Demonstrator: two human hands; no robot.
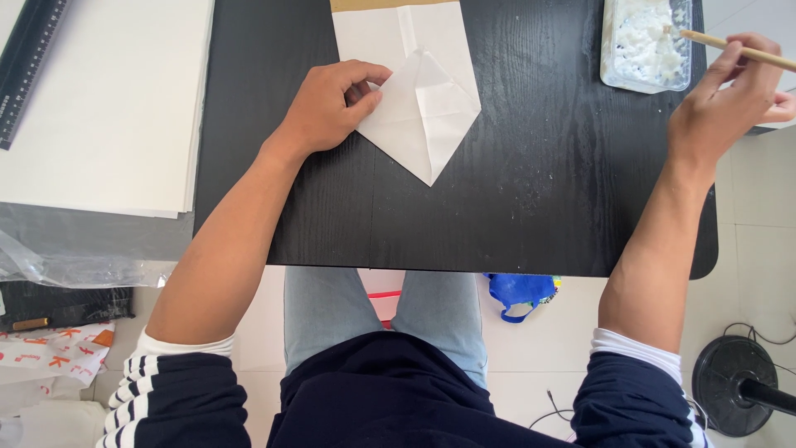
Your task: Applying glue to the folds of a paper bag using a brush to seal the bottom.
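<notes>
Folded paper [419, 108] lies mid-table [531, 207] under the left hand [332, 108]; a tub [645, 46] sits far right, a ruler [29, 62] far left.

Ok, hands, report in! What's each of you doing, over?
Left hand pressing the folded white paper flat on the black table. Right hand gripping a wooden stick, tip in the clear tub of white paste. Nothing between them.

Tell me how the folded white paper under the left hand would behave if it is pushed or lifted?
The folded white paper looks thin and creased, so it is probably light and floppy. On the smooth black table it would likely slide easily; the left hand pins its edge. Its loose flaps may spring open if lifted carelessly.
</notes>
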